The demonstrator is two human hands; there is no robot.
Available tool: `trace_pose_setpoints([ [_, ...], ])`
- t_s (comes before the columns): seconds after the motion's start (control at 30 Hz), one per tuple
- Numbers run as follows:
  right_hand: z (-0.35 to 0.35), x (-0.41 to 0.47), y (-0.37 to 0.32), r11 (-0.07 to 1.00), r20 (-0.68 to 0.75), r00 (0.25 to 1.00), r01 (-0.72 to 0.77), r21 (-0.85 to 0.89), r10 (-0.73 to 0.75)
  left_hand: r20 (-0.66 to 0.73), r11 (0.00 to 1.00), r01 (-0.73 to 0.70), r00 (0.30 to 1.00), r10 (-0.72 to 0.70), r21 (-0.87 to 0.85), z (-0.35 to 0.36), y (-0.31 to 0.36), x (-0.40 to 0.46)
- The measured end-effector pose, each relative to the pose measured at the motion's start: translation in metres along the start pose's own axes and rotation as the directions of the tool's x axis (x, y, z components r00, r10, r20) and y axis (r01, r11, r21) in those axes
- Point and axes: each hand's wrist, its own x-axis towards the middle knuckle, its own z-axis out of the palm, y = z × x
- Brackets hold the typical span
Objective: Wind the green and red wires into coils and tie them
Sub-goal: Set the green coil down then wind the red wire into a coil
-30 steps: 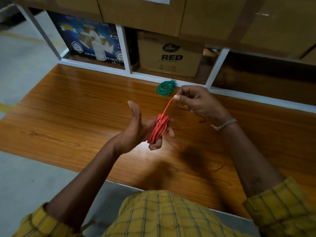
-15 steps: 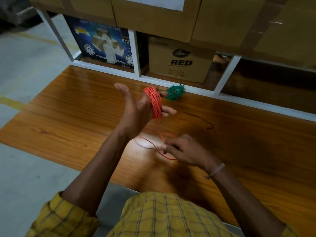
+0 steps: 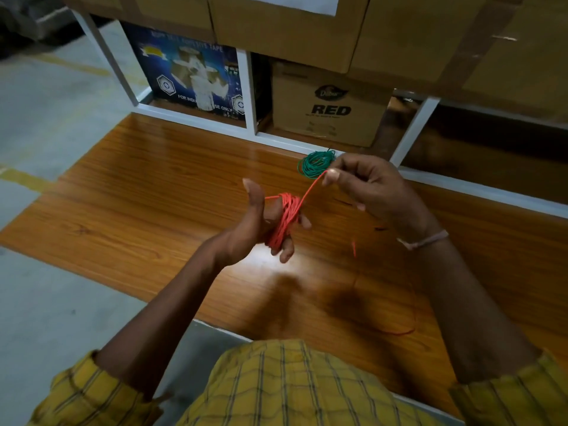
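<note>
The red wire (image 3: 284,217) is wound in several turns around the fingers of my left hand (image 3: 249,229), which stands on edge above the wooden table with the thumb up. One taut strand runs up and right from the coil to my right hand (image 3: 372,192), which pinches it between thumb and forefinger. The loose tail of the red wire (image 3: 396,332) trails over the table near my right forearm. The green wire (image 3: 316,162) lies as a wound coil on the table at the back edge, just left of my right hand.
The wooden table (image 3: 153,210) has a white shelf frame (image 3: 412,133) along its back. Cardboard boxes, one marked RED (image 3: 330,109), and a blue tape carton (image 3: 190,78) stand behind it. Grey floor lies to the left. A short dark wire piece (image 3: 344,202) lies on the table.
My right hand has come up from the table surface to the back right, pulling the red strand taut. My left hand with the coil has dropped lower and turned.
</note>
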Motion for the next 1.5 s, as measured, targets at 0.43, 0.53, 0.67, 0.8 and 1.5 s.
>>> trace_pose_setpoints([
  [0.43, 0.108, -0.023, 0.051, 0.947, 0.166, 0.933, -0.32, -0.014, 0.318, -0.078, 0.905, -0.172, 0.985, 0.154, -0.39, -0.024, 0.03, -0.008],
  [0.53, 0.112, -0.039, 0.028, 0.975, 0.218, 0.952, -0.202, -0.091, 0.217, -0.199, 0.923, -0.13, 0.978, 0.059, -0.363, -0.022, 0.031, 0.0],
  [0.67, 0.093, -0.045, -0.006, 0.975, 0.253, 0.96, -0.063, -0.212, 0.117, -0.318, 0.959, -0.053, 0.947, -0.04, -0.278, -0.021, 0.021, 0.007],
  [0.8, 0.059, -0.039, -0.024, 0.994, 0.174, 0.983, -0.04, -0.104, 0.058, -0.238, 0.984, -0.005, 0.97, -0.038, -0.176, -0.02, 0.012, 0.006],
  [1.5, 0.049, -0.012, 0.056, 0.983, -0.099, 0.989, -0.093, 0.157, 0.109, 0.28, 0.835, -0.027, 0.936, 0.214, -0.55, -0.005, 0.025, -0.009],
])
